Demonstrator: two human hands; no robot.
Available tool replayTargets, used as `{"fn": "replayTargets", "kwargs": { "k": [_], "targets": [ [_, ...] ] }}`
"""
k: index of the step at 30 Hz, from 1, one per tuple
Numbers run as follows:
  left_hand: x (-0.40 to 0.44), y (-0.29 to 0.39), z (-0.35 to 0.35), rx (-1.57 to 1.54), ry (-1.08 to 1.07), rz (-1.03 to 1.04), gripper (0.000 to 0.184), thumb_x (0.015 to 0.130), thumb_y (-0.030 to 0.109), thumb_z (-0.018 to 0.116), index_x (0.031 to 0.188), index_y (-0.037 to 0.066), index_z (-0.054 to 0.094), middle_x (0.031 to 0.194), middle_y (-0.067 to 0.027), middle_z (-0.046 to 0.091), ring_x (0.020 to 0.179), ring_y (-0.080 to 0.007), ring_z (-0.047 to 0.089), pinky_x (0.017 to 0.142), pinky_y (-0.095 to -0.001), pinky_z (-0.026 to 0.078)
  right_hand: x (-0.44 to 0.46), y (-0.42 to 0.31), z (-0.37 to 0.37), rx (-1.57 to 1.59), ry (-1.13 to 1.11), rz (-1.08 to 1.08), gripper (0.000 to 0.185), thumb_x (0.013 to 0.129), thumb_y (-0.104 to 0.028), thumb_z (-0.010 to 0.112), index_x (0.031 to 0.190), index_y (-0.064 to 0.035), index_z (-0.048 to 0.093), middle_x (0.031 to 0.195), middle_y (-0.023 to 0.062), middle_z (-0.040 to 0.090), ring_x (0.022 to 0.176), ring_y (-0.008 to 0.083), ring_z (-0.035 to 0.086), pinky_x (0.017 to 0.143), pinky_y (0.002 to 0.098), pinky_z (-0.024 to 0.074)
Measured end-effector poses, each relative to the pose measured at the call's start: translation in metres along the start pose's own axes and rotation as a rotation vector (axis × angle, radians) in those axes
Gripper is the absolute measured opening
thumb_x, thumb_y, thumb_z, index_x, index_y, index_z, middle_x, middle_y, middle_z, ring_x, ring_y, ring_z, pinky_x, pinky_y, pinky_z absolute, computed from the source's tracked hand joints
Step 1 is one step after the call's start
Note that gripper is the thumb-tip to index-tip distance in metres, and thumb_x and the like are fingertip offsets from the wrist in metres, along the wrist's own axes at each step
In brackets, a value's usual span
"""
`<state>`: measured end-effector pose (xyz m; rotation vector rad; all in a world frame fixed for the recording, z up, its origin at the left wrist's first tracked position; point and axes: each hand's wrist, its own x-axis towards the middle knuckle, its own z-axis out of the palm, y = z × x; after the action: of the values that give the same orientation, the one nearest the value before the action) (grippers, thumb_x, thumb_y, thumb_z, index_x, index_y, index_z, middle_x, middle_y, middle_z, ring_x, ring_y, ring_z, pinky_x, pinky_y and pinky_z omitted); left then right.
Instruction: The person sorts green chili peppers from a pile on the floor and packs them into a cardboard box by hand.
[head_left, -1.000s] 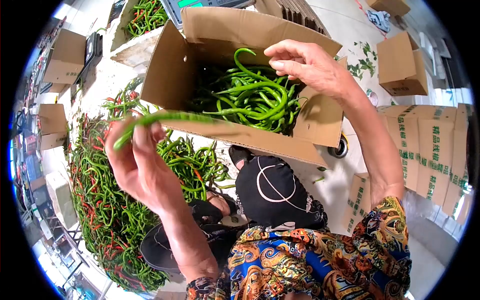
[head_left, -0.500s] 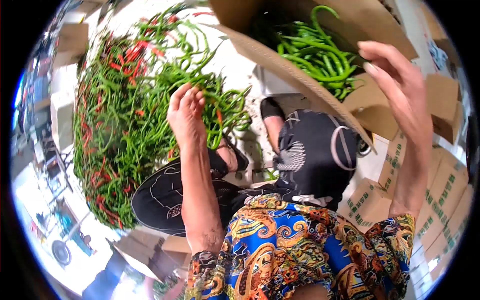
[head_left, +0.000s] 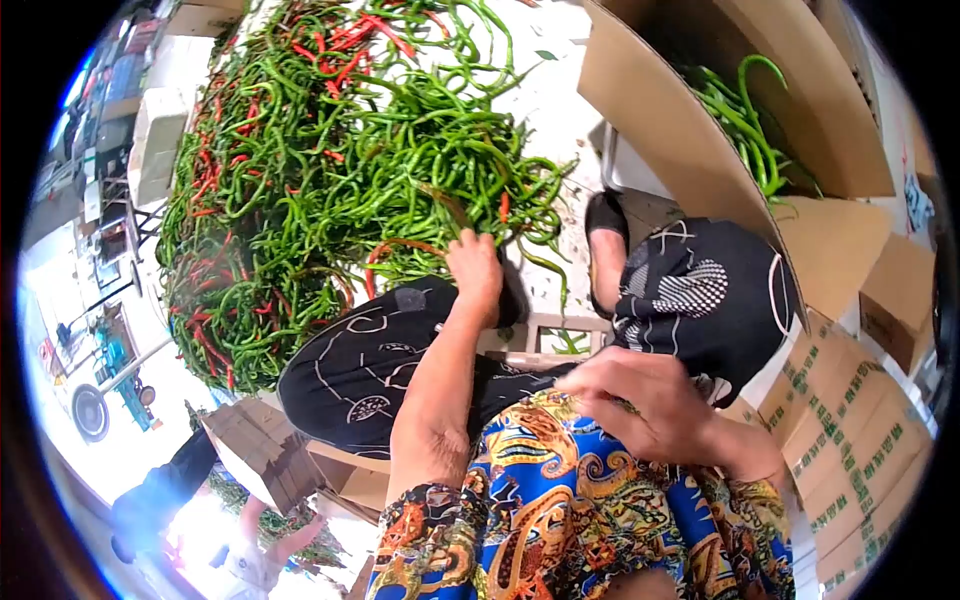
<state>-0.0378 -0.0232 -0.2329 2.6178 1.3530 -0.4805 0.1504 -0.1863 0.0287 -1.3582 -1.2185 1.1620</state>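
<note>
At the near edge of a large pile of green and red peppers (head_left: 400,150), my left hand (head_left: 475,268) has its fingers together on the end of a dull brownish-green pepper (head_left: 447,204). My right hand (head_left: 640,402) is curled in front of the patterned shirt, above the lap. A small greenish bit shows between its fingers, too little to make out. Green peppers (head_left: 745,120) lie inside an open cardboard box (head_left: 665,110) at the upper right, one with a hooked end standing up.
Black-trousered knees lie between pile and box, with a black shoe (head_left: 606,215) beside the box. Printed cartons (head_left: 850,440) fill the lower right. Other cardboard boxes (head_left: 265,450) stand lower left, near another person (head_left: 245,555). A white foam box (head_left: 158,145) is at the upper left.
The view has swung left over the pile. My left hand let go of its earlier pepper and came down to another in the pile. My right hand moved from the box to the lap and curled.
</note>
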Motion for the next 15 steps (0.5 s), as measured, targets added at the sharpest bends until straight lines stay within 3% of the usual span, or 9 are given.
{"fn": "replayTargets", "kwargs": {
  "k": [2, 3, 6, 7, 8, 9, 10, 11, 15],
  "targets": [
    [0.01, -0.006, -0.008, 0.077, -0.061, 0.133, 0.013, 0.083, 0.012, 0.054, 0.092, 0.009, 0.063, 0.095, -0.0139, 0.059, 0.084, -0.0353, 0.062, 0.069, -0.0451, 0.053, 0.006, 0.02, 0.021, 0.032, 0.001, 0.106, 0.016, 0.085, -0.004, 0.062, 0.101, 0.0013, 0.061, 0.086, 0.0158, 0.065, 0.076, 0.0287, 0.066, 0.066, 0.034, 0.0527],
    [0.023, -0.005, -0.02, 0.031, -0.194, 0.108, 0.011, 0.084, 0.011, 0.053, 0.091, 0.009, 0.062, 0.09, -0.0156, 0.064, 0.081, -0.0353, 0.067, 0.067, -0.0461, 0.055, 0.01, 0.027, 0.027, 0.006, -0.004, 0.14, 0.017, 0.085, -0.003, 0.062, 0.101, 0.0017, 0.061, 0.085, 0.016, 0.065, 0.076, 0.0276, 0.067, 0.067, 0.0334, 0.0528],
    [0.068, -0.011, -0.079, 0.025, -0.308, 0.209, 0.013, 0.083, 0.012, 0.054, 0.093, 0.008, 0.062, 0.09, -0.0189, 0.068, 0.083, -0.0347, 0.068, 0.071, -0.0463, 0.056, 0.021, 0.027, 0.036, -0.012, 0.026, 0.156, 0.015, 0.085, -0.002, 0.061, 0.099, 0.0025, 0.061, 0.084, 0.0155, 0.066, 0.076, 0.0255, 0.068, 0.067, 0.0327, 0.0534],
    [0.088, -0.019, -0.09, -0.019, -0.284, 0.231, 0.015, 0.081, 0.012, 0.056, 0.092, 0.008, 0.065, 0.089, -0.0191, 0.068, 0.082, -0.0361, 0.068, 0.072, -0.0458, 0.055, 0.024, 0.026, 0.037, -0.011, 0.027, 0.164, 0.014, 0.085, -0.001, 0.06, 0.099, 0.0027, 0.061, 0.085, 0.0153, 0.066, 0.077, 0.0252, 0.068, 0.068, 0.0325, 0.0536],
    [0.101, -0.027, -0.116, -0.219, -0.152, 0.261, 0.015, 0.079, 0.011, 0.057, 0.09, 0.009, 0.067, 0.086, -0.0194, 0.068, 0.081, -0.0371, 0.067, 0.074, -0.0457, 0.055, 0.024, 0.025, 0.042, 0.059, 0.077, 0.185, 0.015, 0.084, -0.003, 0.06, 0.097, 0.0037, 0.063, 0.079, 0.0087, 0.062, 0.07, 0.0153, 0.061, 0.064, 0.0279, 0.0486],
    [0.124, -0.045, -0.121, -0.29, 0.002, 0.262, 0.014, 0.079, 0.013, 0.057, 0.087, 0.009, 0.068, 0.082, -0.0192, 0.067, 0.079, -0.0365, 0.066, 0.075, -0.0461, 0.054, 0.025, 0.028, 0.044, 0.115, 0.076, 0.227, 0.015, 0.085, -0.003, 0.06, 0.098, 0.0037, 0.063, 0.081, 0.0091, 0.063, 0.072, 0.0151, 0.062, 0.066, 0.0273, 0.0494],
    [0.13, -0.046, -0.154, -0.256, 0.042, 0.123, 0.013, 0.078, 0.015, 0.059, 0.086, 0.008, 0.067, 0.08, -0.0186, 0.067, 0.077, -0.0364, 0.066, 0.074, -0.0466, 0.054, 0.023, 0.032, 0.046, 0.174, 0.077, 0.272, 0.015, 0.085, -0.004, 0.06, 0.099, 0.0036, 0.063, 0.083, 0.0095, 0.064, 0.074, 0.0149, 0.063, 0.067, 0.0266, 0.0503],
    [0.14, -0.063, -0.164, -0.19, 0.097, 0.142, 0.015, 0.076, 0.02, 0.064, 0.083, 0.007, 0.067, 0.077, -0.0186, 0.067, 0.075, -0.0362, 0.066, 0.073, -0.0465, 0.054, 0.023, 0.036, 0.048, 0.234, 0.077, 0.319, 0.016, 0.086, -0.004, 0.06, 0.099, 0.0036, 0.063, 0.085, 0.01, 0.065, 0.076, 0.0147, 0.064, 0.069, 0.026, 0.0511],
    [0.157, -0.117, -0.112, -0.249, 0.055, 0.085, 0.029, 0.071, 0.026, 0.074, 0.087, 0.004, 0.067, 0.082, -0.0192, 0.067, 0.077, -0.0357, 0.065, 0.073, -0.0451, 0.053, 0.029, 0.046, 0.048, 0.206, 0.04, 0.421, 0.017, 0.087, -0.005, 0.059, 0.099, 0.0057, 0.063, 0.092, 0.0131, 0.067, 0.08, 0.0152, 0.066, 0.073, 0.0259, 0.0528]
  ]
}}
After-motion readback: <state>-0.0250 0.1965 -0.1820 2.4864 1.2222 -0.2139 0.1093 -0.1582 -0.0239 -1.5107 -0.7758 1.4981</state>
